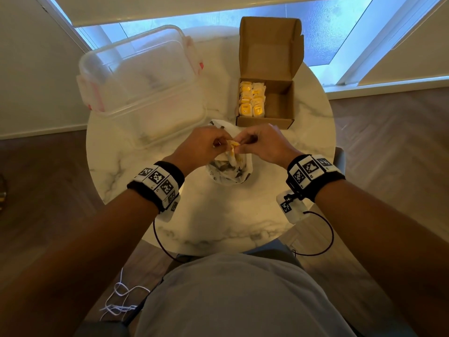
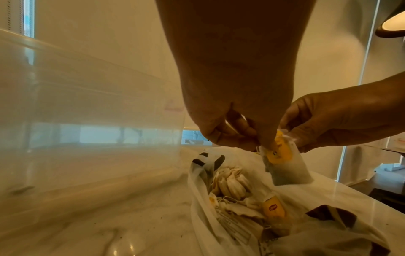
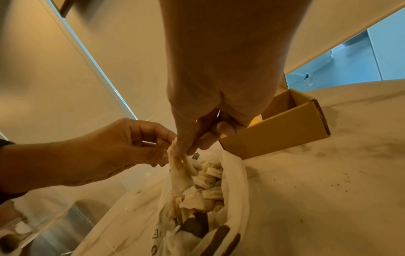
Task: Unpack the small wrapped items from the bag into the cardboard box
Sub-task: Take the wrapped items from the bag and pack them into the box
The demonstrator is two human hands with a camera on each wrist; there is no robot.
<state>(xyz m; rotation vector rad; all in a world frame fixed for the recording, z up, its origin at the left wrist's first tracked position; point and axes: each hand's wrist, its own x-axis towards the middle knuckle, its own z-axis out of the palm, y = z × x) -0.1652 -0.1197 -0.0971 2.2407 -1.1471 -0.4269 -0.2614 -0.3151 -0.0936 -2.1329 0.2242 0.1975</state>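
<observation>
A: Above the open bag (image 1: 228,173), both hands meet. Left hand (image 1: 201,144) and right hand (image 1: 262,142) each have fingertips curled in a pinch on the top edge of one tea bag (image 2: 285,164), which hangs clear of the heap inside the bag.

B: Best handling?

A: Judged: one hand should let go so the other can carry it. Keep the pinch light on the paper edge; the pouch looks thin. Strings in the bag look tangled, so a slow lift would show whether another tea bag trails along.

B: Destination?

A: Cardboard box (image 1: 279,122) stands just beyond the bag, lid up. Left half holds rows of tea bags; right half is bare. Set this one upright against the rows.

B: Obstacles?

A: Clear plastic tub (image 1: 143,81) sits left of the bag, off the likely path. Marble table (image 1: 218,227) carries all three. The box's near wall must be cleared on entry.
</observation>
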